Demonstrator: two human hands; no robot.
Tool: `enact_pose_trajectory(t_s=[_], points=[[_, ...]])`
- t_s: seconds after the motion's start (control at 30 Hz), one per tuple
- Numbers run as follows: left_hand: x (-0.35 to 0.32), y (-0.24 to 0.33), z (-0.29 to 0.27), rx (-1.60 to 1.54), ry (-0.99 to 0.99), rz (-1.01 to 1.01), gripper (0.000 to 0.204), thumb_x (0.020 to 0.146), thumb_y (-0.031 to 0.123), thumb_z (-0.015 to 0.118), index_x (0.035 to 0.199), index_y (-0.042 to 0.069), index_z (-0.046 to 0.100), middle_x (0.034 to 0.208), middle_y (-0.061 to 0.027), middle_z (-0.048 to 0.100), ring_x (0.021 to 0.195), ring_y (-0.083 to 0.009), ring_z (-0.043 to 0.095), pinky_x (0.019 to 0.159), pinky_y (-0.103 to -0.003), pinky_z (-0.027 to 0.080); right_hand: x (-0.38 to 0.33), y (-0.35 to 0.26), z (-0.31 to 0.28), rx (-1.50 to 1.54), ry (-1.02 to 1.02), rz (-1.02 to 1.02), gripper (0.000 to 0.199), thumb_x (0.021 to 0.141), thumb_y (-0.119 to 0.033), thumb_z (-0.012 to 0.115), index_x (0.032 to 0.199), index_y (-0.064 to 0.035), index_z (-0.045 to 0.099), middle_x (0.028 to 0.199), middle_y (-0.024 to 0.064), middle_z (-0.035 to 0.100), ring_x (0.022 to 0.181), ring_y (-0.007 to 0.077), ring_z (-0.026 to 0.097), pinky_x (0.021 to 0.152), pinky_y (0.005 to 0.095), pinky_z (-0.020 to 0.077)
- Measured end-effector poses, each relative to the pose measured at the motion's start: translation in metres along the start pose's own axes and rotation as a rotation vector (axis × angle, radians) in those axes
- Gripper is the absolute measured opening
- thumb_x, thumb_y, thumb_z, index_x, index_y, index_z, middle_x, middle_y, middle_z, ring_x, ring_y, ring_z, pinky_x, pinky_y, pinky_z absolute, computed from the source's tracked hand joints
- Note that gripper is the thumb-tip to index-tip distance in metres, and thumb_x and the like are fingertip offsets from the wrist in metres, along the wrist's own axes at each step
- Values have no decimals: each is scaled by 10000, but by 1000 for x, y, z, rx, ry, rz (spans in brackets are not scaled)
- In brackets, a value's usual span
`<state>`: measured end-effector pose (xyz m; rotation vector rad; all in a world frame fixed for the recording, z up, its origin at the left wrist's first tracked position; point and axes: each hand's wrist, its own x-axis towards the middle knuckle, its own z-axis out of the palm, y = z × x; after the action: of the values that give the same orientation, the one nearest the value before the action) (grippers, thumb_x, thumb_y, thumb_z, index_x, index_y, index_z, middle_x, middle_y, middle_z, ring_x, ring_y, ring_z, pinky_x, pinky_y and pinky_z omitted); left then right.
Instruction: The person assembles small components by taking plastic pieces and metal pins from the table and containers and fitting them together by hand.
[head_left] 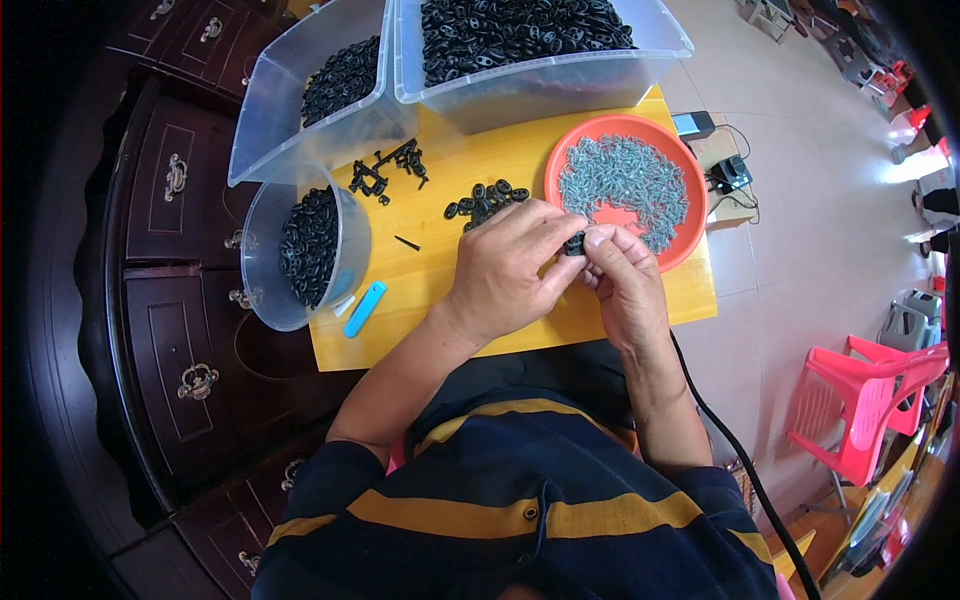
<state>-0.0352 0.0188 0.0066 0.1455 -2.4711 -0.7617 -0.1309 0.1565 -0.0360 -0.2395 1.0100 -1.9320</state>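
Over the near edge of the orange-red bowl (690, 235), my left hand (505, 265) pinches a small black plastic part (575, 243) between thumb and fingers. My right hand (628, 285) meets it there, thumb and fingertips pressed together against the part's right side. Whatever sits between those right fingertips is hidden. Inside the bowl lie many small silvery screws (640, 180). A loose pile of black oval parts (490, 200) rests on the yellow table (440, 320), just beyond my left hand.
Two clear bins (540, 90) (300, 150) of black parts stand at the back. At the left is a clear round tub (350, 235) of black pieces, beside a blue-handled tool (365, 310). Black scraps (385, 170) lie nearby. A black cable (735, 450) runs down the right.
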Motion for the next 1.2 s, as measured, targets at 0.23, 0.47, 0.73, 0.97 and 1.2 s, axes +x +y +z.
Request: enact_pose_trajectory(t_s=[0.23,0.47,0.73,0.97,1.2], points=[[1,-3,0,-5,-9,26,332,747,97,793,1067,69,710,982,-80,692,887,-285,689,757,-374,569,-1,1,3,-34,48,-2,142,1018,-210,621,978,-89,684,893,-27,679,769,39,588,722,225,484],[3,-3,-2,-31,-24,28,348,731,26,797,1066,47,704,948,-122,702,854,-307,692,752,-375,555,-1,3,3,-81,61,-28,159,1017,-213,626,959,-79,690,864,-38,659,767,49,579,723,221,464],[1,-7,-1,-27,-25,35,336,732,45,805,1053,50,706,936,-116,707,848,-308,693,745,-378,555,0,6,4,-114,84,-60,163,1016,-208,632,955,-69,690,863,-37,656,773,48,574,730,230,468],[-2,-10,2,1,-4,60,292,742,87,801,1021,65,719,927,-79,707,823,-277,691,711,-362,567,-1,7,4,-155,82,-76,176,1014,-207,633,936,-58,684,849,-30,652,772,55,569,731,236,461],[0,-6,2,-116,-11,22,331,754,11,802,1071,29,706,925,-117,697,746,-247,691,633,-322,544,-1,5,3,-163,91,-70,177,1015,-200,625,923,-58,677,834,-27,643,755,55,556,712,232,450]])
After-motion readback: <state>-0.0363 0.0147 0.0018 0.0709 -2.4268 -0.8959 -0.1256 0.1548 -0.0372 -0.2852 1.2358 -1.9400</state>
